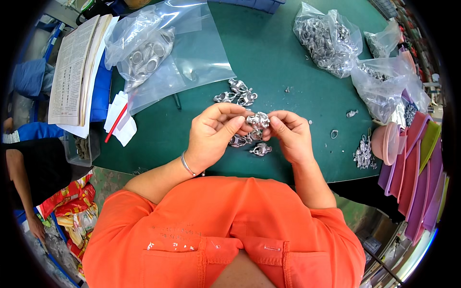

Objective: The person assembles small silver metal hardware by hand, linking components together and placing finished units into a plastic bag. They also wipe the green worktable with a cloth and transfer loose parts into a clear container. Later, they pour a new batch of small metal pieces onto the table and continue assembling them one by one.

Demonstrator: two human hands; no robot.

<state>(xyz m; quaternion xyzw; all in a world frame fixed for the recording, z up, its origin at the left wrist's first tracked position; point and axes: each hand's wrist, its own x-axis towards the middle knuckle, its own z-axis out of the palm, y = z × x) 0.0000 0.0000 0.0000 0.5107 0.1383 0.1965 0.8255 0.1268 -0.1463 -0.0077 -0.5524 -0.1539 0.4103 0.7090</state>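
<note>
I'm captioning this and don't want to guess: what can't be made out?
In the head view:
Silver metal fitting: gripped sides, covered by left hand and right hand.
Blue bin: cut off by upper edge.
Co-worker: partly cut off by the dark left rim.
Silver parts: single shapes, too small inside their clear bag.

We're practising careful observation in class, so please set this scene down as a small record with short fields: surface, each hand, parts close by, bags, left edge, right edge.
Surface: green tabletop
Left hand: pinching a silver metal piece; bracelet on wrist
Right hand: at the same piece's right side
Parts close by: loose metal parts nearer the body; a small pile beyond the hands
Bags: clear bag of rings, upper left; clear bag of small parts, upper right
Left edge: red pen across white paper
Right edge: pink round container
</note>
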